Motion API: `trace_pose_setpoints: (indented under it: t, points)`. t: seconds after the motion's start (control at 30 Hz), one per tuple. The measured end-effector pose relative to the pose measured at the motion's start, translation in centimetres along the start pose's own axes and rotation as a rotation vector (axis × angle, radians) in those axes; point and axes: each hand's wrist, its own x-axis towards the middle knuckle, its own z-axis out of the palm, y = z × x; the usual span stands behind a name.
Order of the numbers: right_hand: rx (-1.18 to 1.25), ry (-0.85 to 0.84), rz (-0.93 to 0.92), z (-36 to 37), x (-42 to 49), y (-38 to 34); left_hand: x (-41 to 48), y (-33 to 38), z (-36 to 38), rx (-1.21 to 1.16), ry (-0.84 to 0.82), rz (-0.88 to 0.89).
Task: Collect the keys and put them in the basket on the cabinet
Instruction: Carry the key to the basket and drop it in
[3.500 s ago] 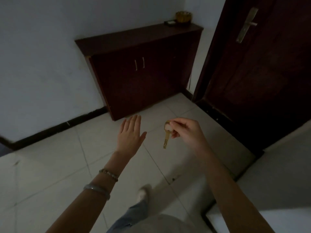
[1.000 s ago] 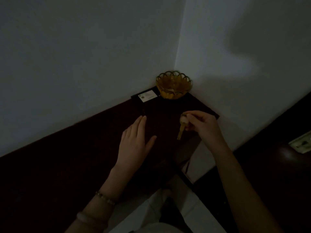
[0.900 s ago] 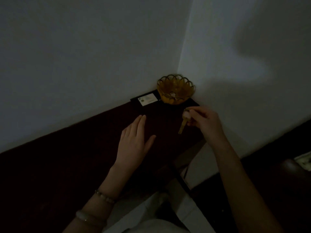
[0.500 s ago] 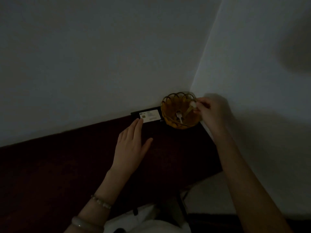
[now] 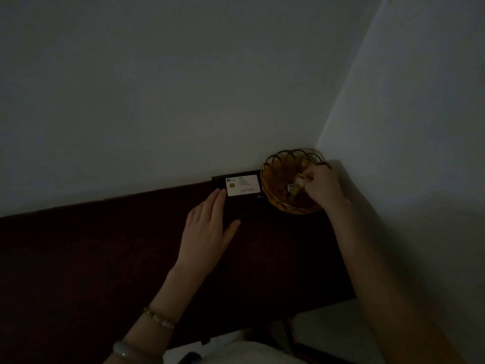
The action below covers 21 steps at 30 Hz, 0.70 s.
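A golden wire basket [image 5: 270, 166] sits in the far right corner of the dark wooden cabinet top [image 5: 105, 245]. My right hand [image 5: 321, 187] reaches down inside the basket, its fingers pinched on the pale head of a key [image 5: 296, 182] that lies low among the wires. In the dim light I cannot make out the basket's other contents. My left hand [image 5: 207, 232] rests flat on the cabinet top left of the basket, fingers spread, holding nothing.
A white card [image 5: 242, 185] lies on a flat black object [image 5: 241, 206] just left of the basket, at my left fingertips. Two white walls meet behind the basket. The cabinet's right end drops to a pale floor [image 5: 328, 329].
I walked from the floor by the door up to the cabinet. My right hand carried the key from the basket's rim down into the basket. My left hand stayed flat beside the card.
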Motion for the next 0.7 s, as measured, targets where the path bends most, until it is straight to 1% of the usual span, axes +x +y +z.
trace_pose_setpoints:
  t: [0.1,0.27,0.33,0.47,0.6,0.7]
  points:
    - [-0.087,-0.015,-0.034,0.1,-0.2,-0.3,-0.1,0.2,0.0,-0.006,0.003,-0.006]
    - [-0.141,-0.008,-0.05,0.3,-0.8,-0.4,-0.4,0.1,-0.3,0.011,0.005,0.001]
    - [-0.116,-0.003,-0.072,0.2,-1.2,-0.5,-0.7,-0.1,-0.5,0.016,0.006,0.005]
    - [-0.023,0.063,-0.108,-0.7,-3.2,-1.4,-1.2,-0.3,-1.1,0.023,0.025,0.014]
    - [0.02,0.156,-0.217,-1.5,-7.4,-3.1,-1.6,-0.7,-1.8,0.023,0.044,0.05]
    - [0.039,0.178,-0.241,-1.7,-11.4,-4.4,-2.0,-1.2,-2.6,-0.011,0.058,0.073]
